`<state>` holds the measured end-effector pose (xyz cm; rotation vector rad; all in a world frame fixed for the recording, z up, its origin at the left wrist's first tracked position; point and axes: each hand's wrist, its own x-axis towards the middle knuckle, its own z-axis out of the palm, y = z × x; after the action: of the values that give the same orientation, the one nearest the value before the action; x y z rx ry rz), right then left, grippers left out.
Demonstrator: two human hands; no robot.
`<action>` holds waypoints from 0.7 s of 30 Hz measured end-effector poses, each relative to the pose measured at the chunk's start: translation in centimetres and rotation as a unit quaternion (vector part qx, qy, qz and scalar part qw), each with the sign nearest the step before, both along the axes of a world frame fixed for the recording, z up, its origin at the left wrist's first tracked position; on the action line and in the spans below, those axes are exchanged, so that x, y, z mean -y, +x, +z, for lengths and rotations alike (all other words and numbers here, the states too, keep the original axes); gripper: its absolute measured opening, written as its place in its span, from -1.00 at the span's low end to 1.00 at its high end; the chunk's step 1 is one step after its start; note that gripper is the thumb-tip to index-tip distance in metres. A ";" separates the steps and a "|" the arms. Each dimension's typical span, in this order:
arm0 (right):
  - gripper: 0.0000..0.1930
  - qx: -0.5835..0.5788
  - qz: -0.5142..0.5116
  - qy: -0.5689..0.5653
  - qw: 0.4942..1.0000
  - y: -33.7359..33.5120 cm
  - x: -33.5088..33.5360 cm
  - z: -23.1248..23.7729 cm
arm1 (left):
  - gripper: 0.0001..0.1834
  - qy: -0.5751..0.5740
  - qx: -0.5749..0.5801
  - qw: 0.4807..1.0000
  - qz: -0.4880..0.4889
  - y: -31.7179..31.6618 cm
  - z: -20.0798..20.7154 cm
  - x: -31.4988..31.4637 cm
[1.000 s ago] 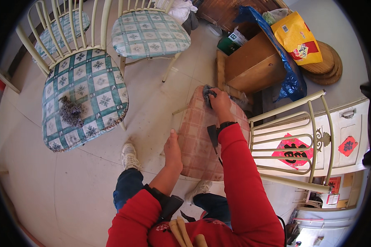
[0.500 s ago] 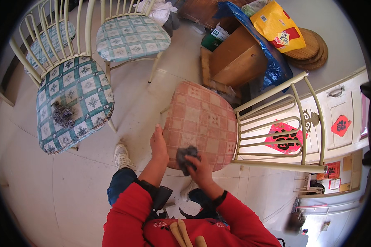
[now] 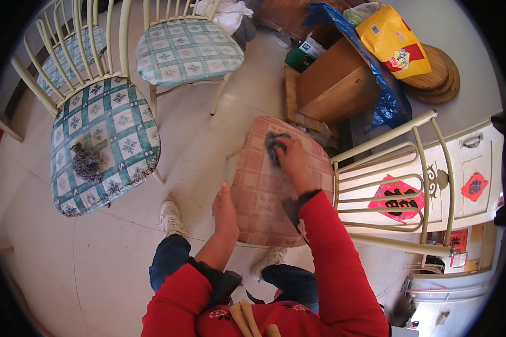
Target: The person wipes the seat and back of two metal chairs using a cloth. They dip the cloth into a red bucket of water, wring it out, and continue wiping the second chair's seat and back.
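On the pink checked seat, a dark cloth, bunched.
The left hand, straight-fingered and empty, sits by the seat's left edge, contact unclear; the right hand grips the cloth toward the far edge. Flat, even pressure would likely serve best.

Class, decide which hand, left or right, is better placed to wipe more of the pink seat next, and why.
Probably the right hand: it grips the dark cloth on the pink seat. The left hand is at the seat's left edge with no cloth.
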<state>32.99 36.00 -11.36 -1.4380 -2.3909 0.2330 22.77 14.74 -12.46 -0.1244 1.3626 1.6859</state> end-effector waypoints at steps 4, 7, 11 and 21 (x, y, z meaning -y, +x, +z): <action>-0.70 0.035 -0.066 -0.042 0.996 -3.1 -6.1 0.5 | -0.37 -0.004 -0.006 1.000 0.009 0.1 0.2 -0.3; -0.69 0.038 -0.077 -0.041 0.995 -3.5 -6.4 0.5 | -0.42 0.003 -0.014 1.000 0.022 0.0 0.3 -0.4; -0.69 0.024 -0.034 0.008 0.999 -1.2 -2.1 0.1 | -0.45 -0.003 -0.037 0.999 0.003 0.1 0.2 -0.5; -0.61 -0.066 0.034 -0.086 0.994 9.9 21.5 0.9 | -0.34 0.017 -0.020 1.000 -0.003 0.3 -0.9 -0.3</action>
<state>42.93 14.47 -10.50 -1.3685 -2.3609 0.5462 23.04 15.09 -13.36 -0.0680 1.3612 1.7131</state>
